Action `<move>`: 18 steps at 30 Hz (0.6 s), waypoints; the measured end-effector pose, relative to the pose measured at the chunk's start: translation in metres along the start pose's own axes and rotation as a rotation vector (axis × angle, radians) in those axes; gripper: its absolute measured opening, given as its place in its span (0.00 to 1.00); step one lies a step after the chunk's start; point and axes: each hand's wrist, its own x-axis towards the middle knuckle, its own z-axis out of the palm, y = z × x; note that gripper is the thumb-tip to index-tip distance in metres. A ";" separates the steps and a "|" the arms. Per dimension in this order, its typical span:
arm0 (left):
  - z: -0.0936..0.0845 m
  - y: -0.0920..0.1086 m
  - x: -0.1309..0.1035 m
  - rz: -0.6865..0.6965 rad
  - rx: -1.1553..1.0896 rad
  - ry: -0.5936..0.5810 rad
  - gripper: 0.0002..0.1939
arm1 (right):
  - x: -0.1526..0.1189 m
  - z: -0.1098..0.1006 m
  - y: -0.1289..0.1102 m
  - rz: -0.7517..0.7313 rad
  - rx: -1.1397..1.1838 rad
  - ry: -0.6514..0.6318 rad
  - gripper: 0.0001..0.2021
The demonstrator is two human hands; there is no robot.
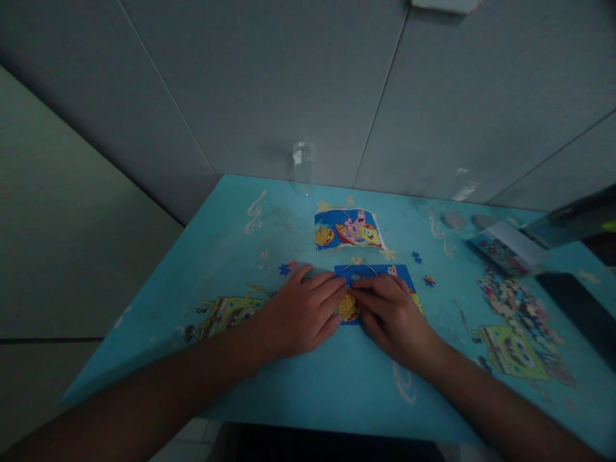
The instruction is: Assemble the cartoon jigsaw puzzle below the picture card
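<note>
A partly joined jigsaw puzzle (348, 310), blue with a yellow patch, lies under both my hands, and a gap shows near its upper left. My left hand (308, 311) rests at its left side, with the fingers stretched out and the tips on its edge. My right hand (397, 316) lies over its middle and right part. Its thumb and index finger come together near the gap, and whatever is between them is hidden. Just beyond is a matching cartoon picture sheet (350, 228). Loose jigsaw pieces (284, 269) lie by my left hand, and others (428, 280) to the right.
A pile of jigsaw pieces (522, 308) spreads at the right, beside a dark flat object (580, 311) and a clear box with a printed panel (505, 249). Two round lids (453, 221) lie behind. A clear cup (303, 170) stands by the wall. The blue table (289, 391) carries printed cartoons.
</note>
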 end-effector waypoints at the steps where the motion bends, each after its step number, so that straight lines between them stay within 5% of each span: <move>1: 0.000 0.000 0.000 0.000 0.003 0.005 0.22 | 0.000 0.000 0.000 0.001 -0.008 0.000 0.18; 18: 0.004 0.003 0.001 0.031 0.054 0.057 0.20 | 0.004 0.001 -0.002 0.012 -0.006 0.004 0.20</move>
